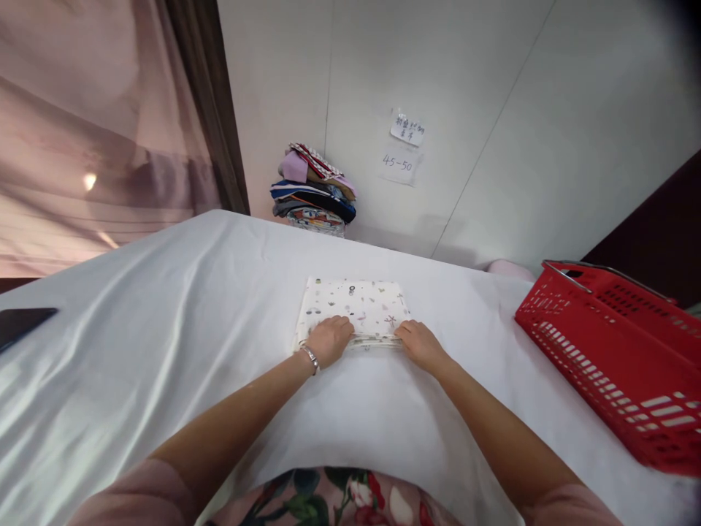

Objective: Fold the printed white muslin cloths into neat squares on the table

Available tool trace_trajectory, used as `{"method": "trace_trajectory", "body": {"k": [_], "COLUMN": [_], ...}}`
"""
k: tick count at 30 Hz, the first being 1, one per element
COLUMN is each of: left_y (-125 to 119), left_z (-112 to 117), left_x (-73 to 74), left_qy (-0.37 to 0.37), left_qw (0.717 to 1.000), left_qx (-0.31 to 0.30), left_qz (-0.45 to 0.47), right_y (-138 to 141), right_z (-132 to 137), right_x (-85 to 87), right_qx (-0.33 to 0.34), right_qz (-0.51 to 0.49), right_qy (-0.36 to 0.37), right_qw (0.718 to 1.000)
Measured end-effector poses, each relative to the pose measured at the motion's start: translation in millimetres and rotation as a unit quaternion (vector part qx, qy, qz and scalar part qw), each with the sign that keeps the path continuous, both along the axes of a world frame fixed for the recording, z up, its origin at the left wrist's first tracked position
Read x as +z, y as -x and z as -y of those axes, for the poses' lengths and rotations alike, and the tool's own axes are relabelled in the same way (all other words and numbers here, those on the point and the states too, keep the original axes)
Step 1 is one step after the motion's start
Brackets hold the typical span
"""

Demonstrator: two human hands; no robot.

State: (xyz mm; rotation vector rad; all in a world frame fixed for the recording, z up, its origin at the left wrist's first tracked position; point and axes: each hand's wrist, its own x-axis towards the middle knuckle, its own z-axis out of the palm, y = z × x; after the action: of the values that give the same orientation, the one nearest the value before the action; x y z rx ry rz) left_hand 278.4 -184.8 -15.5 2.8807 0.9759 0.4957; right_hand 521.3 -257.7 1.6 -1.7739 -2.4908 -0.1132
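Note:
A white cloth [355,299] with small scattered prints lies folded into a flat rectangle on the white-covered table. Its near edge shows several layers. My left hand [329,340] rests on the near left part of the cloth, with its fingers closed at the near edge. At the near right corner, my right hand [421,345] pinches the same cloth between thumb and fingers. A silver bracelet [311,358] circles my left wrist. The undersides of the fingers are hidden.
A red plastic basket [602,351] with a metal handle stands at the right. Behind the table's far edge rises a stack of folded clothes [315,191] against the wall. A dark flat object [25,323] lies at the left edge, beside the pink curtain [98,139].

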Motion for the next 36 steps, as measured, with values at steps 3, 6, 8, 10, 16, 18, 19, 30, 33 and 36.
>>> {"method": "trace_trajectory", "body": {"k": [3,6,8,10,16,18,19,30,33,36], "left_y": [1,3,4,6,16,20,23,33,32,32], "left_z": [2,4,5,5,7,7,7,2,4,6], "left_x": [-1.7,-2.9,-2.1,-0.3,2.1,1.5,1.3,2.9,3.4,1.7], "left_qy": [-0.024,-0.039,-0.030,-0.015,0.001,0.002,0.002,0.038,0.034,0.017], "left_qw": [1.000,0.999,0.999,1.000,1.000,1.000,1.000,0.999,0.999,0.999], "left_qx": [-0.005,-0.011,-0.006,0.002,0.005,0.001,0.000,0.017,0.025,0.023], "left_qz": [0.002,-0.005,-0.010,-0.011,0.008,0.014,0.014,0.031,0.024,0.029], "right_y": [0,-1,-1,-2,-2,-1,-1,-4,-4,-4], "right_z": [1,1,2,2,6,9,10,15,15,16], "right_x": [-3.1,-5.5,-7.2,-8.8,-11.2,-11.0,-11.0,-18.4,-23.9,-29.8], "right_qx": [-0.001,0.002,0.002,0.000,-0.009,-0.010,-0.010,-0.014,-0.018,-0.021], "right_qz": [-0.014,-0.033,-0.038,-0.040,-0.076,-0.085,-0.088,-0.133,-0.153,-0.161], "right_qy": [-0.002,-0.007,-0.009,-0.006,-0.017,-0.019,-0.021,-0.042,-0.060,-0.078], "right_qw": [1.000,0.999,0.999,0.999,0.997,0.996,0.996,0.990,0.986,0.984]}}
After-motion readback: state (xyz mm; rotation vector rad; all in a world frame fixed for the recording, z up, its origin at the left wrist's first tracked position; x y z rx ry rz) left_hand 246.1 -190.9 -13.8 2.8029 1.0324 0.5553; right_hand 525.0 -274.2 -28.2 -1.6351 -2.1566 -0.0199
